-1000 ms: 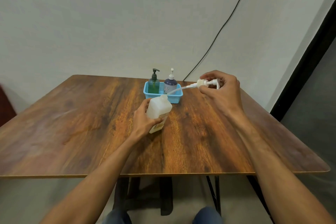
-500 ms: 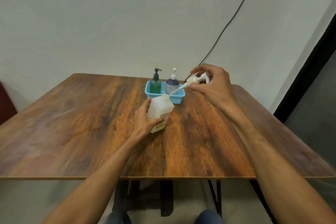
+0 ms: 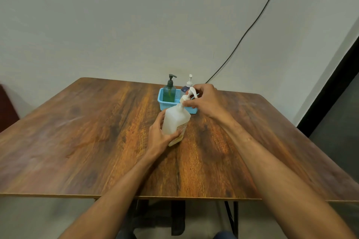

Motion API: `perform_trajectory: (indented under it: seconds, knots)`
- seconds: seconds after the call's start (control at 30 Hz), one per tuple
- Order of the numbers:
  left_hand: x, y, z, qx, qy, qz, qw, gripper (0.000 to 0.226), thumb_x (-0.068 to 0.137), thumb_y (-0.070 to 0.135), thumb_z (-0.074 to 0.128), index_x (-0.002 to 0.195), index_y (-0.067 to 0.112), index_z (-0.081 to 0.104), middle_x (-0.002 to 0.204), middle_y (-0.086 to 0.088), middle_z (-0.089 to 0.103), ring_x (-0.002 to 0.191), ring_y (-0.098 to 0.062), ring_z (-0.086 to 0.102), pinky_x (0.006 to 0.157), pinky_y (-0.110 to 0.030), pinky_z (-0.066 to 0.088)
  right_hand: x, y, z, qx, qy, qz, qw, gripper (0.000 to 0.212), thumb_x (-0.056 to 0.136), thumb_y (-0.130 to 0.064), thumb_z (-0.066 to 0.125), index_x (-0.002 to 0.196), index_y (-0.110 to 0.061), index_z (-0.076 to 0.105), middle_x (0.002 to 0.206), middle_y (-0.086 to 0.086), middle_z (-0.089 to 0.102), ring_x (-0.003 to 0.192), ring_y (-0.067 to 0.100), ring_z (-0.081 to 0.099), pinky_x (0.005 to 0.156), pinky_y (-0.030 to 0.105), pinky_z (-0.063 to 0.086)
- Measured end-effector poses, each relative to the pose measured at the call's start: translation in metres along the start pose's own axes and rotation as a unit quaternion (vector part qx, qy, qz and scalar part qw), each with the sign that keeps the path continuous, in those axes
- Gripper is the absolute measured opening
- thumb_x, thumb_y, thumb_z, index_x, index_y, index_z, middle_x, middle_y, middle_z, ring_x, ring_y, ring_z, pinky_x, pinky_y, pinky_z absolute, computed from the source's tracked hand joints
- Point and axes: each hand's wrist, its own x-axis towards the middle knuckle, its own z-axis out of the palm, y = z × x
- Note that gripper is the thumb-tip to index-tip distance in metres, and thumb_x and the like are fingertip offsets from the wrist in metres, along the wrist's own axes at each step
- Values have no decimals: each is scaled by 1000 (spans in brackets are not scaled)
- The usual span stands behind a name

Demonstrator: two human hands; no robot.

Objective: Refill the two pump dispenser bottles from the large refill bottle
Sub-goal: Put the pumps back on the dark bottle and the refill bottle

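Left side: my left hand (image 3: 158,137) is wrapping the lower body of the large refill bottle (image 3: 175,118), thumb on the near face and fingers curled round the far-left side. It is holding the bottle down on the wooden table (image 3: 97,132).

Centre: the bottle is standing on its base, a little right of the table's middle. Its long axis is running up and leaning slightly toward the far right. A white pump head (image 3: 190,93) is sitting at its neck. I cannot tell whether the collar is threaded on or only resting there, and the dip tube is hidden.

Just far of the bottle, a blue basket (image 3: 168,105) is holding both targets. The green pump dispenser (image 3: 169,93) is in its left half and the purple pump dispenser (image 3: 188,84) in its right half. Both are upright with their pumps fitted. The refill bottle is overlapping the basket's near wall in view, and I cannot tell whether they touch.

Right side: my right hand (image 3: 206,99) is pinching the pump head, fingertips closed round the collar, with the hand hovering over the basket's right end.

Judgement: the dispensers are lying straight beyond the refill bottle, along the line it is leaning. My right hand is the nearer one to them, nearest to the purple dispenser. No pouring looks to be underway, as all three bottles are wearing pumps.
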Motion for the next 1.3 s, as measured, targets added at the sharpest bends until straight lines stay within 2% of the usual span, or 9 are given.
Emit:
perform_trajectory:
  seconds: [0.07, 0.13, 0.3, 0.73, 0.87, 0.97, 1.1, 1.2, 1.3]
  knots:
    - [0, -4, 0, -2, 2, 10, 1000, 86, 74, 27, 90, 146, 27, 44, 137, 8, 58, 121, -10, 55, 98, -25, 50, 3, 1, 7, -10, -21, -3, 1000, 31, 70, -14, 88, 99, -11, 75, 92, -1, 73, 81, 13, 69, 69, 20, 57]
    - [-1, -6, 0, -6, 8, 18, 1000, 85, 74, 30, 91, 144, 35, 43, 133, 13, 57, 119, -7, 56, 94, -19, 50, 7, 2, 13, -26, -38, -2, 999, 30, 70, -13, 87, 97, -13, 74, 92, 0, 73, 84, 15, 70, 78, 34, 60]
    - [-4, -14, 3, -14, 43, 21, 999, 91, 73, 37, 91, 131, 73, 31, 129, 22, 56, 118, 0, 55, 94, -30, 55, 16, 1, 18, -50, -63, -9, 997, 25, 72, -13, 86, 95, -11, 75, 91, 0, 73, 86, 17, 68, 82, 43, 59]
    - [3, -28, 4, -34, 49, 35, 998, 87, 73, 33, 91, 135, 62, 37, 129, 24, 57, 116, 4, 57, 88, -17, 53, 47, 3, 25, -87, -146, -23, 985, 23, 70, -16, 87, 90, -13, 74, 91, -2, 72, 87, 17, 66, 85, 47, 56]
    - [4, -32, 6, -37, 47, 35, 998, 87, 73, 34, 91, 140, 52, 39, 131, 15, 60, 116, 0, 58, 90, -29, 58, 42, 13, 30, -69, -118, -24, 990, 39, 67, -37, 90, 92, -16, 69, 86, -4, 68, 76, 12, 61, 68, 30, 53]
    - [5, -34, 7, -33, 44, 30, 998, 89, 72, 36, 91, 142, 52, 38, 132, 12, 60, 117, -1, 58, 93, -34, 57, 37, 21, 33, -18, -115, -18, 993, 49, 65, -39, 91, 103, -18, 68, 94, -8, 67, 81, 9, 62, 73, 27, 52]
    - [6, -34, 8, -25, 41, 27, 998, 89, 73, 34, 91, 139, 56, 35, 129, 23, 57, 116, 8, 54, 91, -17, 52, 35, 23, 37, 12, -114, -16, 993, 37, 71, -15, 87, 105, -14, 73, 99, -6, 71, 84, 1, 61, 79, 28, 51]
    - [6, -33, 7, -26, 41, 29, 998, 89, 73, 32, 92, 135, 60, 34, 126, 26, 56, 113, 10, 55, 86, -9, 49, 32, 27, 48, 36, -60, -3, 998, 43, 60, -25, 95, 92, -11, 69, 82, -4, 67, 69, 5, 55, 63, 20, 48]
    - [5, -33, 7, -30, 43, 29, 998, 89, 72, 34, 92, 132, 66, 34, 127, 25, 57, 115, 8, 55, 89, -14, 50, 30, 34, 50, 56, -49, -3, 997, 51, 57, -32, 95, 93, -12, 66, 84, -3, 66, 72, 8, 55, 64, 22, 49]
